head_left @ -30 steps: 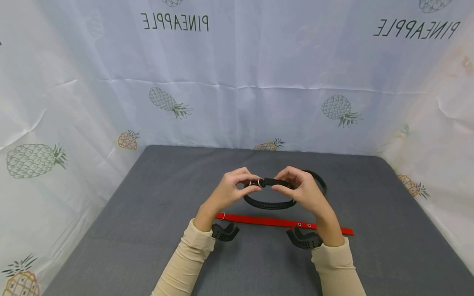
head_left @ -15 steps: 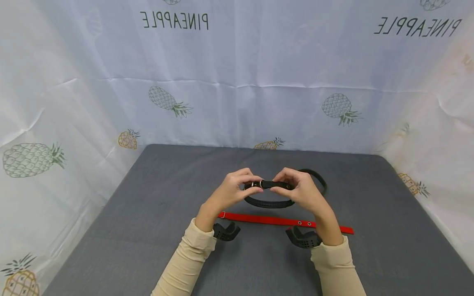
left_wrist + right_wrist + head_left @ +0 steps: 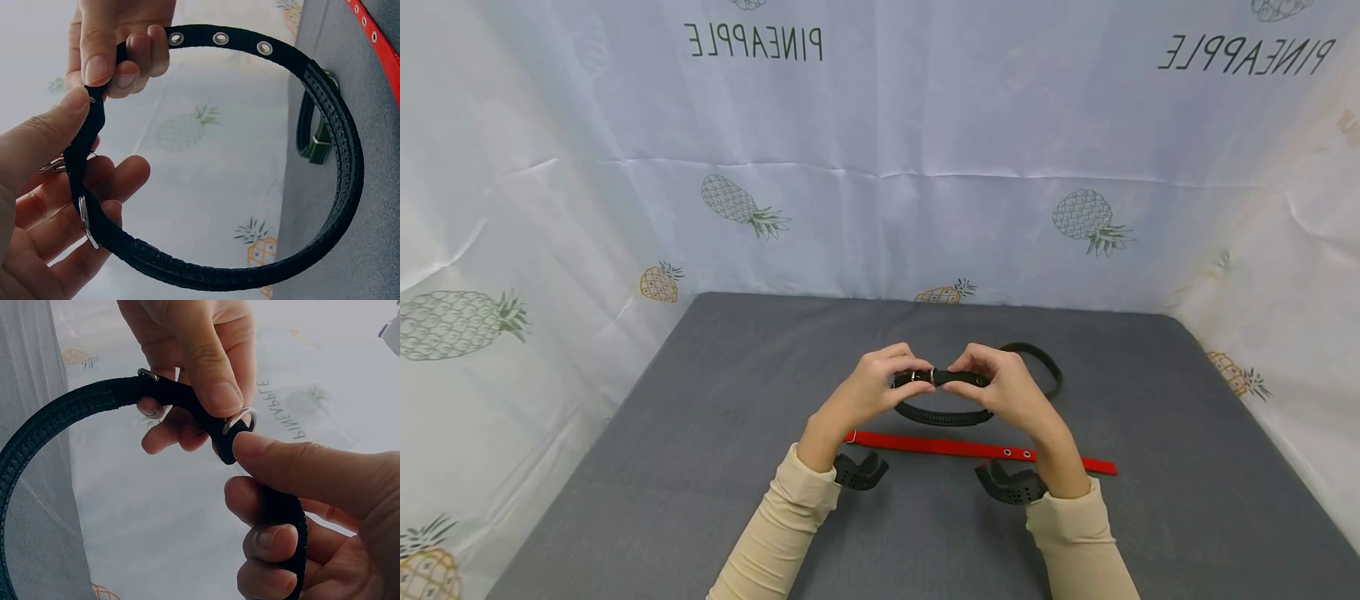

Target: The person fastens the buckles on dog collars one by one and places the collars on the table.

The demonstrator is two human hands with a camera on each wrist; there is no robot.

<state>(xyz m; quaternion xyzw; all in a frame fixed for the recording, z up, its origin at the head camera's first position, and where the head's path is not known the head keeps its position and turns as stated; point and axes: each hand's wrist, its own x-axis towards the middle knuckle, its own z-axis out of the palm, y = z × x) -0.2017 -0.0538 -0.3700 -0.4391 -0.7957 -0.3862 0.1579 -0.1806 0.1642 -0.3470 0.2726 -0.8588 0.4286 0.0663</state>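
Observation:
A black collar (image 3: 350, 169) is held up in a loop between both hands. The left hand (image 3: 871, 385) pinches its buckle end; in the left wrist view a silver buckle (image 3: 87, 222) lies by the fingers. My right hand (image 3: 1006, 390) grips the strap's other end, and eyelets (image 3: 220, 38) show beyond its fingers. In the right wrist view the two thumbs nearly meet beside a silver ring (image 3: 240, 420), where the strap parts overlap. How far the strap end passes through is hidden by the fingers.
A red strap (image 3: 940, 445) with eyelets lies across the grey table (image 3: 700, 467) in front of the collar. Behind the right hand lies another black collar (image 3: 1051, 364). Pineapple-print curtains (image 3: 880, 233) stand around the table's back and sides.
The right hand has moved slightly left, closer to the left hand. The strap part between the fingers lies lower and more level, and both hands keep their hold.

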